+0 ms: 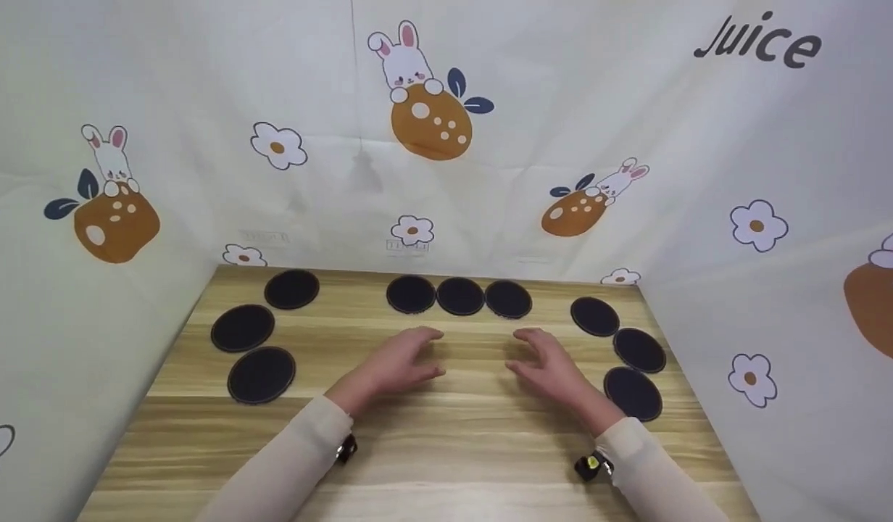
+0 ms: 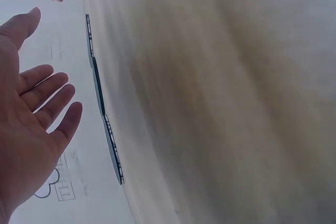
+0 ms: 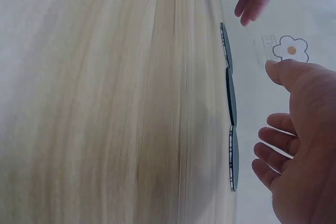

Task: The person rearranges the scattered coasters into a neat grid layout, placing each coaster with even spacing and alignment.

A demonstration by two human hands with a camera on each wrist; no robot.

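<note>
Pale cloth walls [image 1: 200, 80] with bunnies and flowers on them stand around a wooden table [image 1: 446, 453]. A person reaches both arms in over the table from the near side. The left sleeve [image 1: 280, 460] and the right sleeve [image 1: 657, 467] are cream, and a small dark camera sits at each wrist. The arms slant in toward each other. The left hand [image 1: 399, 360] and the right hand [image 1: 549, 366] are held up above the wood, near the middle, with a gap between them. The tips of each hand point at the other hand. Each hand is loose and spread, with the thumb well away from the fingers and the fingers a little bent, as if around a big ball. The wrist views show small gaps between some of the fingers. Just past the hands, the middle discs [image 1: 460, 296] lie flat in a row of three, side by side and touching. The left discs [image 1: 243, 328], three of them, lie close together in a bent line by the left edge. The right discs [image 1: 639, 350] make another bent line of three, and the right wrist is near the lowest one.
</note>
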